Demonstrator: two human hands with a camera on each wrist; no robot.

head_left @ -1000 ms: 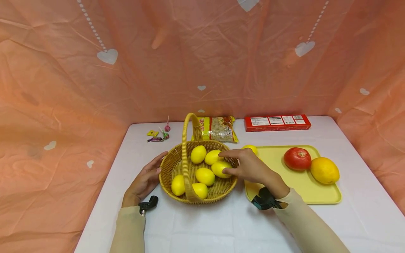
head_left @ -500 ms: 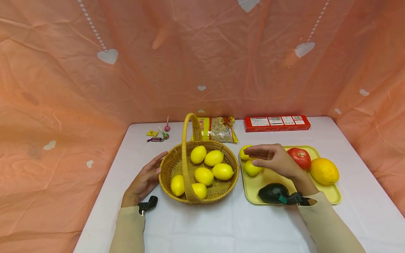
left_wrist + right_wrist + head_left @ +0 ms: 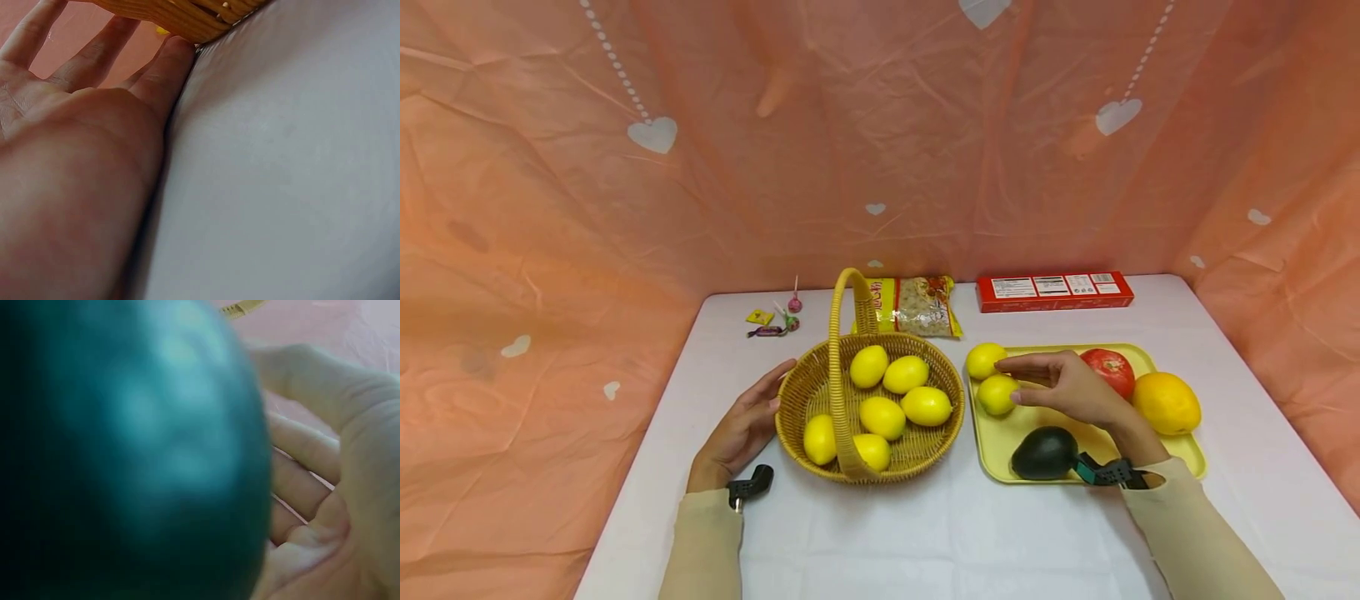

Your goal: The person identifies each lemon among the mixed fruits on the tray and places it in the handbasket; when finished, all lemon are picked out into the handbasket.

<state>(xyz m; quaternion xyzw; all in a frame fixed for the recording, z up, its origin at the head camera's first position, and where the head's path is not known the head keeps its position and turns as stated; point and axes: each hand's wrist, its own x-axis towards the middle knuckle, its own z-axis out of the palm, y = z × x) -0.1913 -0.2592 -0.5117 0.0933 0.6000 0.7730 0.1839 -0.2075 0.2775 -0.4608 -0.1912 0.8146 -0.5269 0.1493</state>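
Observation:
My right hand (image 3: 1009,381) hovers over the left part of the yellow tray (image 3: 1157,469). Its thumb and forefinger are spread around a small lemon (image 3: 996,395), and the thumb tip touches it. A second lemon (image 3: 984,360) lies just behind. A dark avocado (image 3: 1043,452) sits by my wrist and fills the right wrist view (image 3: 125,456), where the hand's fingers (image 3: 306,469) hold nothing. My left hand (image 3: 752,417) lies flat on the table, its fingers (image 3: 169,62) against the wicker basket (image 3: 793,398). Several lemons (image 3: 880,417) lie in the basket.
A red tomato (image 3: 1111,372) and a large orange-yellow fruit (image 3: 1167,403) sit on the tray's right side. Behind, a snack bag (image 3: 917,305), a red box (image 3: 1054,291) and some sweets (image 3: 772,321) lie on the white table. Pink cloth walls surround it.
My right hand let go of a lemon in the basket, swung right over the tray and has dropped onto the small lemon there. The left hand stayed put.

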